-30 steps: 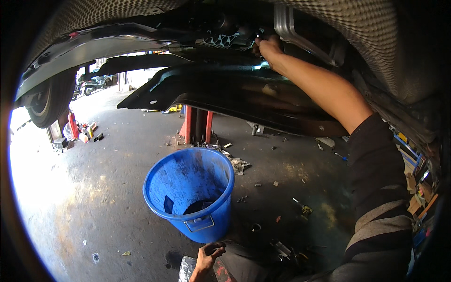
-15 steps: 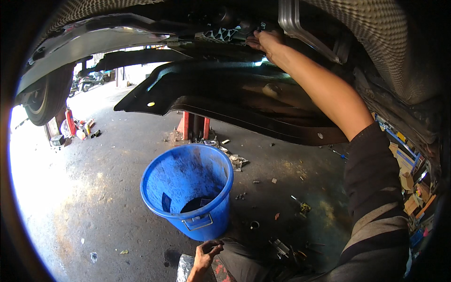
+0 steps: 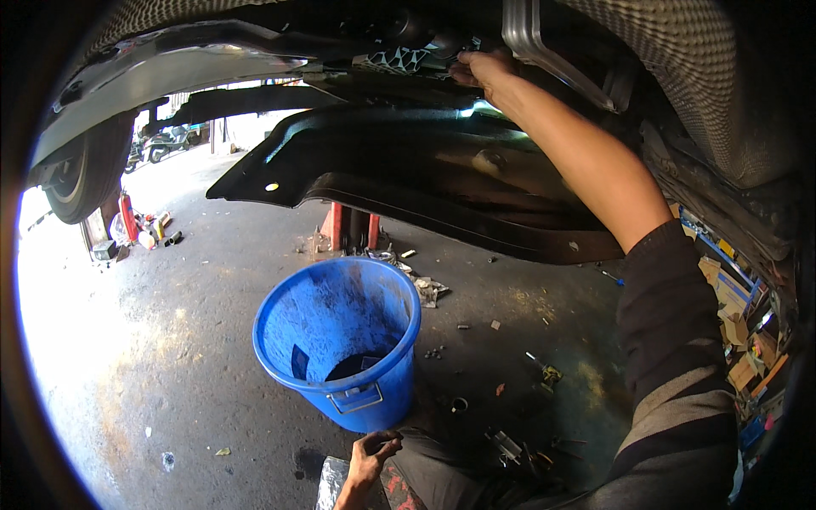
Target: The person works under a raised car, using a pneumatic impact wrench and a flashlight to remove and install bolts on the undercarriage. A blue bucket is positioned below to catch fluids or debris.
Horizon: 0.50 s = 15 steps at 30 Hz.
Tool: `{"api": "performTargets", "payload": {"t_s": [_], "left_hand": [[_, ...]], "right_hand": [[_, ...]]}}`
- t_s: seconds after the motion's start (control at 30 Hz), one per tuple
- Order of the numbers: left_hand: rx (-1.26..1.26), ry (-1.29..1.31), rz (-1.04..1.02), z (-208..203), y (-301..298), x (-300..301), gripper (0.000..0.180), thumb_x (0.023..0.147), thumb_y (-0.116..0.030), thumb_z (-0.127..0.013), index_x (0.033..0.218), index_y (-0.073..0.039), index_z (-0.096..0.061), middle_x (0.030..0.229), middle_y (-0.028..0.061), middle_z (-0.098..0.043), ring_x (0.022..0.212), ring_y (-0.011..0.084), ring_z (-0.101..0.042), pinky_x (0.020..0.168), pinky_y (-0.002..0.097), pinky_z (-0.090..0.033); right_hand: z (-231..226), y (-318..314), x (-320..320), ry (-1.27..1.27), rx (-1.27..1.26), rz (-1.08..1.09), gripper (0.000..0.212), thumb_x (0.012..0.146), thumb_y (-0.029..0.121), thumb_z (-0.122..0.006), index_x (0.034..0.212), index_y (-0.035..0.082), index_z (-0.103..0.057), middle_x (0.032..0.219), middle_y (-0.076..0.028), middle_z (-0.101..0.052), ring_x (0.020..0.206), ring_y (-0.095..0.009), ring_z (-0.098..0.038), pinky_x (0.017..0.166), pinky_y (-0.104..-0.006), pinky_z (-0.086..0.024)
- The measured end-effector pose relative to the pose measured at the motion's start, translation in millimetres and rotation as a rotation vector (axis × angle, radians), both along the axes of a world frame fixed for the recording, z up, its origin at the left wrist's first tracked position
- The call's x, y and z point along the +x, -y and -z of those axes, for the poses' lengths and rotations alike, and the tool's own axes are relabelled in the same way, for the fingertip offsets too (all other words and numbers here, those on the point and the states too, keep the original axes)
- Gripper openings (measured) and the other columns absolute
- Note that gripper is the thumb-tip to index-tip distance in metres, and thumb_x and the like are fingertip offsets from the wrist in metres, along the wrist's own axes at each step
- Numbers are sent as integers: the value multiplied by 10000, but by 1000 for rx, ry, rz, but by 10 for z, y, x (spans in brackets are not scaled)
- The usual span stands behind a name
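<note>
Up under a raised car, my right hand (image 3: 486, 71) reaches among dark parts, its fingers curled in. What they grip is hidden in shadow. Just left of it is a pale lattice-like metal piece (image 3: 399, 60). A large black undertray panel (image 3: 374, 166) hangs tilted below that hand, behind my raised forearm. My left hand (image 3: 367, 459) is low at the bottom, beside my leg, with bent, darkened fingers drawn together; anything between them is too small to make out. Beyond it stands a blue bucket (image 3: 395, 404) with dark stains and dark contents.
A bent metal bracket (image 3: 531, 47) and a textured heat shield (image 3: 680, 76) are overhead at right. A red post base (image 3: 337, 225) stands behind the bucket. Tools (image 3: 510, 446) and a screwdriver (image 3: 544, 367) lie on the floor. Cardboard boxes (image 3: 739, 340) are at far right, a wheel (image 3: 85, 174) at left.
My right hand stays at nearly the same spot under the car, its fingers slightly more curled. My left hand, the panel and the bucket have barely shifted in view.
</note>
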State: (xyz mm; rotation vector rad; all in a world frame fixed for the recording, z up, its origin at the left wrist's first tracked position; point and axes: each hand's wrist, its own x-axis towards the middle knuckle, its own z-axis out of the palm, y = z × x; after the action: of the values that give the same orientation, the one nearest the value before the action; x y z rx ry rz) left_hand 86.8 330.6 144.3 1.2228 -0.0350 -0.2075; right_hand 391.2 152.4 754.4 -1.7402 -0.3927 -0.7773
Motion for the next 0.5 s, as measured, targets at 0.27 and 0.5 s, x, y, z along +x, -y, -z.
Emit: {"api": "performTargets", "payload": {"t_s": [0.27, 0.5], "left_hand": [[-8, 11, 3, 1, -13, -16, 294, 956, -146, -760, 1151, 67, -701, 1080, 136, -746, 969, 194, -718, 876, 315, -579], [22, 48, 25, 19, -28, -11, 296, 967, -192, -739, 1153, 36, -708, 1124, 116, -748, 975, 202, -717, 868, 339, -557]], "right_hand": [[47, 9, 0, 22, 138, -138, 212, 958, 155, -733, 1030, -39, -686, 948, -158, -766, 819, -211, -761, 740, -308, -648], [24, 54, 75, 2, 45, -139, 196, 1004, 149, -620, 1033, -41, -659, 926, -131, -746, 761, -217, -753, 674, -262, -650]]}}
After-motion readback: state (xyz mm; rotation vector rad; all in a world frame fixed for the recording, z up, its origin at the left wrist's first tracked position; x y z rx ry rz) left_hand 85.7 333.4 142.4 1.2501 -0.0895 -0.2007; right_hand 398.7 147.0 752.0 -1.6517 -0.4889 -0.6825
